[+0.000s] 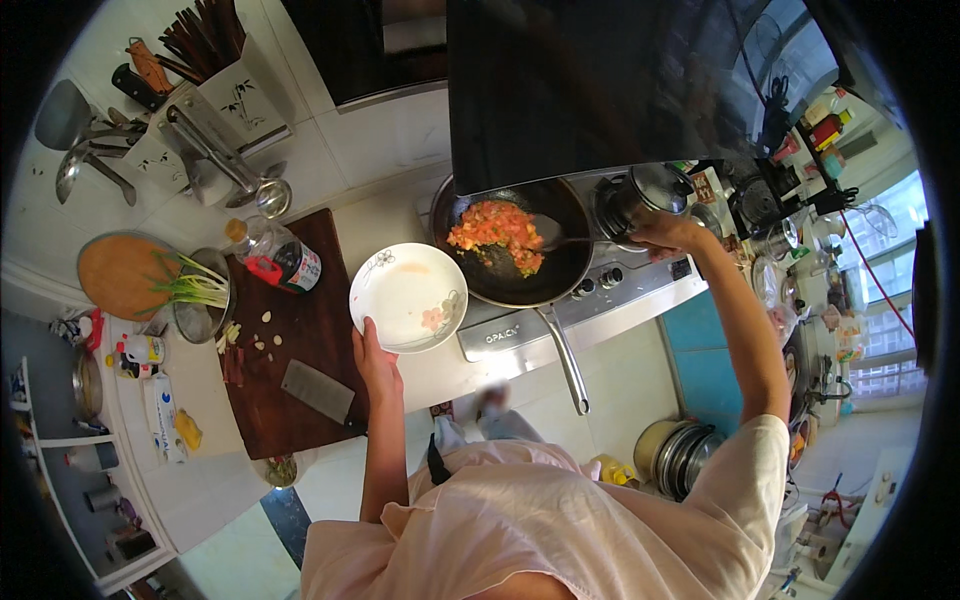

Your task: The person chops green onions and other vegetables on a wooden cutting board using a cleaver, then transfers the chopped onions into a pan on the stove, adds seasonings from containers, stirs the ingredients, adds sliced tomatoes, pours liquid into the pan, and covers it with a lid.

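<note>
My left hand [377, 365] grips the near edge of a white plate with a flower pattern [409, 296]; only a little reddish liquid shows on it. Just right of the plate, a frying pan [570, 285] stands on the gas stove [491, 337], its metal handle towards me. Chopped tomato pieces with small yellow and green bits [499, 232] lie in the pan. A metal spatula [551, 231] rests its blade at the food's right side, and its shaft runs to my right hand [664, 236], which is closed around its handle. The range hood hides the pan's far rim.
Left of the plate, a dark wooden cutting board [270, 420] bears a cleaver [319, 390], garlic cloves and a sauce bottle [289, 262]. Spring onions [199, 285] lie over a bowl. A lidded pot [652, 191] is beside the pan, under the black range hood [600, 90].
</note>
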`<state>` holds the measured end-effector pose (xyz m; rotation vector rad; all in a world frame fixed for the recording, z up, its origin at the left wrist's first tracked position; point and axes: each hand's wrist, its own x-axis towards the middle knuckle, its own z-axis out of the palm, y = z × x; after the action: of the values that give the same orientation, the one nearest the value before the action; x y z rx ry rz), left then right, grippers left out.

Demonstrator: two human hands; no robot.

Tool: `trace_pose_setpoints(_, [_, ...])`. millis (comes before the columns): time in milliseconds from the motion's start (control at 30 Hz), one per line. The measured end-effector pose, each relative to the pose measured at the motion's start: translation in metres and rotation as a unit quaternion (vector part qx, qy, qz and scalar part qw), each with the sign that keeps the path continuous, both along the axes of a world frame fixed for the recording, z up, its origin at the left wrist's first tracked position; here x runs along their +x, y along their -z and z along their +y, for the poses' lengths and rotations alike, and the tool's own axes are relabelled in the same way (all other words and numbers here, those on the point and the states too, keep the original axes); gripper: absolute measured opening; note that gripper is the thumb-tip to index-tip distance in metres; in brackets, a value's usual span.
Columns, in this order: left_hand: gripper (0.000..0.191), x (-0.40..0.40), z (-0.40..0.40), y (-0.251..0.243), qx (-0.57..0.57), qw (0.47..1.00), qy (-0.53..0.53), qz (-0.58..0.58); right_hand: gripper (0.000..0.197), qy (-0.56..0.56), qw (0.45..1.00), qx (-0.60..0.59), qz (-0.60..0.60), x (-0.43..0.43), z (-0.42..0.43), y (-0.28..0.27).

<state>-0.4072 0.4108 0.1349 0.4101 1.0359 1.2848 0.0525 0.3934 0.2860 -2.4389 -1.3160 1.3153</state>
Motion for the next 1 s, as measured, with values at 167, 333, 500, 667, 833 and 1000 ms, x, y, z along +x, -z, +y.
trace_pose_setpoints(167, [0.048,-0.007,-0.002,0.000,0.010,1.000,-0.008,0.004,0.021,-0.039,0.992,0.108,0.053,-0.021,0.009,0.053])
trace_pose_setpoints(333, [0.050,-0.016,-0.003,-0.001,0.007,0.999,-0.042,0.010,0.019,-0.301,0.888,0.289,-0.195,-0.067,-0.003,-0.034])
trace_pose_setpoints(500, [0.050,-0.013,-0.003,-0.002,0.000,0.999,-0.048,0.003,0.022,-0.328,0.859,0.176,-0.352,-0.028,-0.008,-0.048])
trace_pose_setpoints(667, [0.048,-0.009,-0.005,0.001,0.008,0.999,-0.044,0.001,0.020,-0.483,0.862,0.136,-0.067,0.035,-0.001,-0.015])
trace_pose_setpoints(833, [0.048,-0.009,-0.010,0.001,0.002,0.999,-0.044,0.020,0.019,0.035,0.982,-0.022,0.182,-0.012,-0.008,0.058])
trace_pose_setpoints(1000, [0.047,0.001,-0.013,-0.006,0.003,0.998,-0.051,0.036,0.019,-0.164,0.944,0.284,-0.034,-0.028,-0.007,0.050])
